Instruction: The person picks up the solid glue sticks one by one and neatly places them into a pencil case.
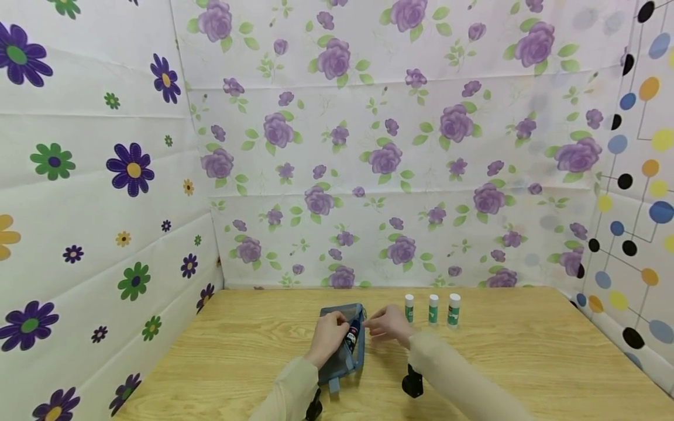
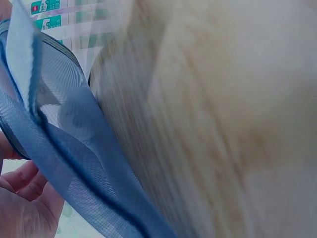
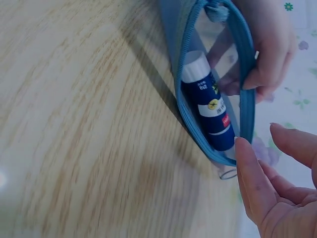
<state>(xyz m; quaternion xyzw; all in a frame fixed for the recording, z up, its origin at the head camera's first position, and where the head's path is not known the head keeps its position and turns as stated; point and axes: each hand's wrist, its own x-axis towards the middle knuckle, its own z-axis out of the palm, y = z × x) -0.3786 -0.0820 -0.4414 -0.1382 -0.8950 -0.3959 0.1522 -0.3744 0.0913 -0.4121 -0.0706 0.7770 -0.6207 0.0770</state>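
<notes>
A blue mesh zip pouch (image 1: 337, 365) lies on the table with its zipper open. Inside is a dark blue glue stick with a white cap (image 3: 209, 106), seen through the opening. My left hand (image 1: 330, 336) pinches one edge of that opening between thumb and fingers. On the pouch's other side is my right hand (image 1: 388, 323), its fingers extended and its thumb apart from them. In the right wrist view its fingertips (image 3: 242, 144) are at the zipper's end, close to the glue stick's base; whether they touch it I cannot tell.
Three white-and-green glue sticks (image 1: 433, 310) stand upright in a row behind my right hand. The wooden table (image 1: 242, 333) meets a flower-printed sheet (image 1: 337, 234) at the back, with patterned sheets at both sides. A small loop hangs at the pouch's end.
</notes>
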